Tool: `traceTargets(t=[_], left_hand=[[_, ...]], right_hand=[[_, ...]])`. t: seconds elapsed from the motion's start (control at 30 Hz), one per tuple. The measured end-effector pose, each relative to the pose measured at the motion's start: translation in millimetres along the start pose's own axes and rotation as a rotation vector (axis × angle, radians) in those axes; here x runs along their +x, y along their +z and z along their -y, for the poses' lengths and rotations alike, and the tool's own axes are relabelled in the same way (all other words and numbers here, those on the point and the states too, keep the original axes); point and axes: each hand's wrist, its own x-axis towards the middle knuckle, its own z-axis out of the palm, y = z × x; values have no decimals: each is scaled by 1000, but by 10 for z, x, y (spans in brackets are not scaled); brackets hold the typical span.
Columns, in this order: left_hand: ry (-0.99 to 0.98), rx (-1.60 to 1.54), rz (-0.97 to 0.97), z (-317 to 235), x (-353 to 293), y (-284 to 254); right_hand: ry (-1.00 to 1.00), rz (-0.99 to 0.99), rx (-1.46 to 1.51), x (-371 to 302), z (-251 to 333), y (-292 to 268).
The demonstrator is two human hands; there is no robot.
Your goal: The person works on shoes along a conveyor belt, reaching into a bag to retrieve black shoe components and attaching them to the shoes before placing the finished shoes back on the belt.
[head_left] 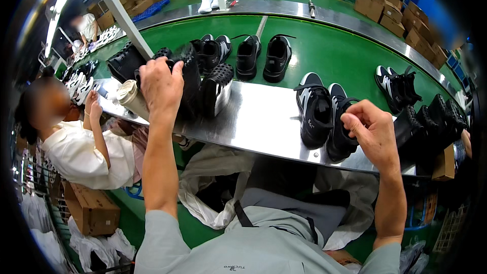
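My left hand [161, 83] is closed at the edge of a black shoe [186, 78], which stands on end and looks smeared at its top. A beige cylinder [133, 96] is beside that hand, and a black shoe with a studded sole [218, 89] is just right of it. My right hand [373, 129] has its fingers curled, thumb against forefinger, by the heel of a black-and-grey sneaker [341, 139]. Whether anything is in that pinch is hidden. Its mate, another sneaker [313, 114], sits to the left, toes pointing away, on the metal ledge [264, 116].
Beyond the ledge a green conveyor belt [324, 50] carries more sneakers [278, 58]. Black shoes [428, 119] crowd the right end. A slanted metal post [122, 12] rises behind my left hand. At left sits a co-worker [86, 147]. Below the ledge hangs a white sack [198, 187].
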Motion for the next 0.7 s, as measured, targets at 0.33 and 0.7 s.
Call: traceTargets(t=[0.33,0.7], left_hand=[[658,-1006,31,-1468,-1259,-736],[-259,-1653,846,-1817,-1112,-375]], right_hand=[[545,324,1342,-463,86,775],[-49,108,-228,-796,240,364]])
